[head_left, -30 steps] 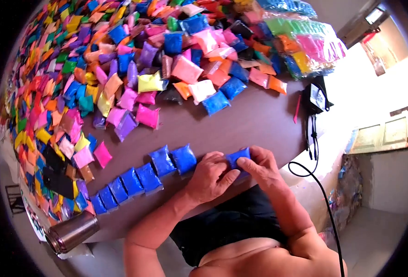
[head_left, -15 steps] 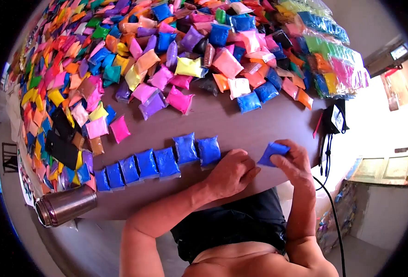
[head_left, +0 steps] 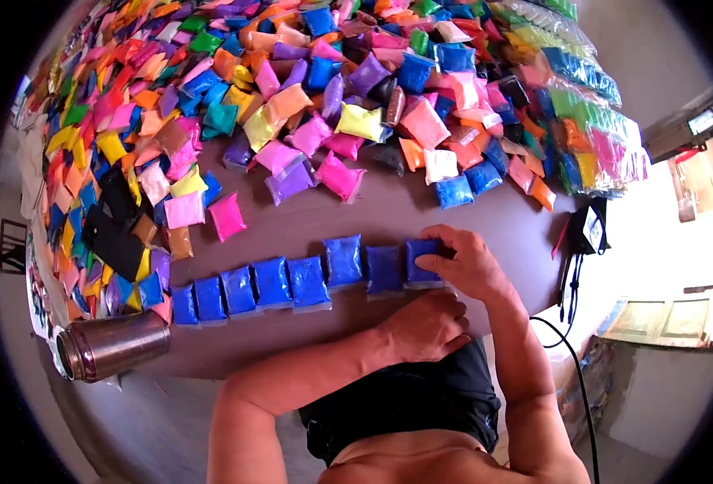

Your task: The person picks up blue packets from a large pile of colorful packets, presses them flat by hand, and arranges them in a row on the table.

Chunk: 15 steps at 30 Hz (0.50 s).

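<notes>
My right hand (head_left: pixel 471 264) pinches a small blue packet (head_left: pixel 422 263) between thumb and fingers at the right end of a row. The packet lies flat on the table, beside another blue packet (head_left: pixel 384 269). Several more blue packets, such as one at the middle of the row (head_left: pixel 307 281), stretch leftward side by side, with one raised packet (head_left: pixel 343 260) set slightly farther from me. Just below the row's right end is my left hand (head_left: pixel 427 327), its fingers curled inward near the table edge. Whatever those fingers may hold is hidden.
A large heap of coloured packets (head_left: pixel 284 105) covers the far and left table (head_left: pixel 292 222). Clear bags of packets (head_left: pixel 590 121) stack at the far right. A metal tumbler (head_left: pixel 122 347) lies at the near left, a black phone-like slab (head_left: pixel 114 246) above it. Cables hang at right.
My right hand has moved left and brought the blue packet down to the row's right end. My left hand has drawn back toward my body. The view has shifted slightly.
</notes>
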Each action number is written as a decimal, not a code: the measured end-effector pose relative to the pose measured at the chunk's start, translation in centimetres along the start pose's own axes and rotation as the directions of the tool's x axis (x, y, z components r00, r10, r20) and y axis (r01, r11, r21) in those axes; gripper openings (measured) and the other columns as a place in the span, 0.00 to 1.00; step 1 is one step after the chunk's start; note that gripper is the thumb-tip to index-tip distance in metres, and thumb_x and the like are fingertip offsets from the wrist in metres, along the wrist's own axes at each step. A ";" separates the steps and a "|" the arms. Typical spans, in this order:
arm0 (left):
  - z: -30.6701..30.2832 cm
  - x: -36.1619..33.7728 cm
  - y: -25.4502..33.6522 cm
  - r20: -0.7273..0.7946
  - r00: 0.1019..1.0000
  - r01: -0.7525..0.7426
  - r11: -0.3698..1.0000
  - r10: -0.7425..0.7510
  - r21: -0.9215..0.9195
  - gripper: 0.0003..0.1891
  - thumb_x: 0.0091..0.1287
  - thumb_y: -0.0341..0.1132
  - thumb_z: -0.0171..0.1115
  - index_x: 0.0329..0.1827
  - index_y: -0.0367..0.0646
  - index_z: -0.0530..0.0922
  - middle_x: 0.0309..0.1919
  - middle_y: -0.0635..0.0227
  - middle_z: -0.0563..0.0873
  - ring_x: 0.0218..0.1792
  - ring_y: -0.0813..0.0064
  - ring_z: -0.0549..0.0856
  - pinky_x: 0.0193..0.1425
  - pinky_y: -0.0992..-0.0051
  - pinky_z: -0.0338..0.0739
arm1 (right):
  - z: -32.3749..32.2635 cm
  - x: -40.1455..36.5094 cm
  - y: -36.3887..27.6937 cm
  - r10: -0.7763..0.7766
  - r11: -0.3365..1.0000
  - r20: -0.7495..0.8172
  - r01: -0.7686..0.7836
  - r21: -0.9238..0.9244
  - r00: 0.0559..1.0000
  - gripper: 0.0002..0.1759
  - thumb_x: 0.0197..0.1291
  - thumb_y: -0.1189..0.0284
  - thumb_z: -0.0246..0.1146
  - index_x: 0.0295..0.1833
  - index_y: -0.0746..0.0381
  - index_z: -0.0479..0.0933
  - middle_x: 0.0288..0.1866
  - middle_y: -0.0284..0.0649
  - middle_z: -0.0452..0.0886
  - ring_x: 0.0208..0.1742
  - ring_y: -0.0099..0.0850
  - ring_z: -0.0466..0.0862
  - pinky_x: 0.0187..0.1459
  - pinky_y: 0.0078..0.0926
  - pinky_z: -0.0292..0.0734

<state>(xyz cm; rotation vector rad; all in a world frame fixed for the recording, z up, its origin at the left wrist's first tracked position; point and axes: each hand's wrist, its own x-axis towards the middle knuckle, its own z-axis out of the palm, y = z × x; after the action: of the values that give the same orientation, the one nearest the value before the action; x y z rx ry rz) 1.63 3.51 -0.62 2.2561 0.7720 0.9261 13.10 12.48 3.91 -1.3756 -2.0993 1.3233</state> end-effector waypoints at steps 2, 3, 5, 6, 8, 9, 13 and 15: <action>-0.3 0.0 0.3 0.068 0.996 0.058 0.997 -0.061 0.042 0.10 0.61 0.39 0.62 0.30 0.41 0.81 0.32 0.60 0.82 0.41 0.61 0.81 0.56 0.63 0.72 | 0.3 0.2 -0.4 -0.138 0.980 -0.005 0.136 -0.143 0.990 0.23 0.52 0.75 0.72 0.55 0.61 0.78 0.40 0.39 0.81 0.39 0.27 0.81 0.43 0.25 0.77; -0.2 0.0 0.1 0.059 0.996 0.058 0.997 -0.061 0.045 0.10 0.61 0.39 0.62 0.30 0.41 0.81 0.32 0.60 0.82 0.41 0.61 0.81 0.56 0.63 0.72 | 0.2 0.3 -0.9 -0.143 0.979 -0.001 0.141 -0.149 0.990 0.23 0.52 0.75 0.72 0.55 0.61 0.78 0.40 0.39 0.81 0.39 0.27 0.81 0.43 0.25 0.77; 0.3 -0.2 -0.2 0.023 1.000 0.004 1.000 -0.005 0.026 0.13 0.63 0.42 0.61 0.29 0.40 0.80 0.31 0.57 0.80 0.40 0.55 0.80 0.52 0.57 0.73 | 0.1 0.3 -2.1 -0.020 0.973 -0.032 0.012 -0.229 0.999 0.23 0.49 0.71 0.72 0.53 0.62 0.78 0.46 0.47 0.80 0.45 0.43 0.82 0.50 0.34 0.77; 0.4 -0.2 -0.3 0.015 1.000 0.008 1.000 -0.009 0.026 0.13 0.63 0.42 0.61 0.29 0.40 0.80 0.31 0.57 0.80 0.40 0.55 0.80 0.52 0.57 0.73 | 0.2 0.3 -2.0 -0.022 0.972 -0.025 0.016 -0.234 0.999 0.23 0.49 0.71 0.72 0.53 0.62 0.78 0.46 0.47 0.80 0.45 0.43 0.82 0.50 0.34 0.77; 0.2 -0.2 -0.4 0.044 0.999 0.001 1.000 -0.001 0.006 0.15 0.64 0.43 0.59 0.29 0.40 0.81 0.33 0.55 0.82 0.44 0.53 0.81 0.56 0.55 0.72 | 0.6 0.1 -1.4 -0.207 0.933 -0.113 0.162 -0.320 0.972 0.27 0.47 0.67 0.74 0.55 0.59 0.78 0.51 0.46 0.78 0.51 0.45 0.80 0.53 0.37 0.76; 0.0 -0.3 -0.3 0.039 0.999 0.005 1.000 -0.005 0.007 0.15 0.64 0.43 0.59 0.29 0.40 0.81 0.33 0.55 0.82 0.44 0.53 0.81 0.56 0.55 0.72 | 0.8 -0.2 -1.7 -0.209 0.932 -0.107 0.166 -0.322 0.972 0.27 0.47 0.67 0.74 0.55 0.59 0.78 0.51 0.46 0.78 0.51 0.45 0.80 0.53 0.37 0.76; 1.2 -0.7 -0.6 0.104 0.990 0.090 0.995 -0.093 0.038 0.17 0.66 0.44 0.55 0.46 0.39 0.81 0.46 0.51 0.83 0.54 0.52 0.79 0.65 0.57 0.68 | 1.2 -1.6 -4.1 -0.313 0.829 -0.087 0.227 -0.510 0.946 0.32 0.41 0.65 0.77 0.55 0.59 0.78 0.54 0.45 0.75 0.56 0.46 0.78 0.55 0.39 0.75; 2.3 -1.0 -1.1 0.052 0.993 0.105 0.994 -0.106 0.007 0.21 0.68 0.48 0.53 0.54 0.40 0.79 0.51 0.48 0.81 0.58 0.48 0.77 0.67 0.54 0.66 | 1.9 -1.5 -4.4 -0.272 0.812 -0.012 0.223 -0.538 0.962 0.33 0.39 0.65 0.78 0.55 0.59 0.79 0.57 0.44 0.73 0.55 0.45 0.78 0.55 0.38 0.75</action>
<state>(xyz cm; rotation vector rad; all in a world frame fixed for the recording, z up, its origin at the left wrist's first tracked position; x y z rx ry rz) 2.46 2.90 -3.14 2.2110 0.8616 0.8140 10.13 9.69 6.88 -1.2468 -2.5928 0.5749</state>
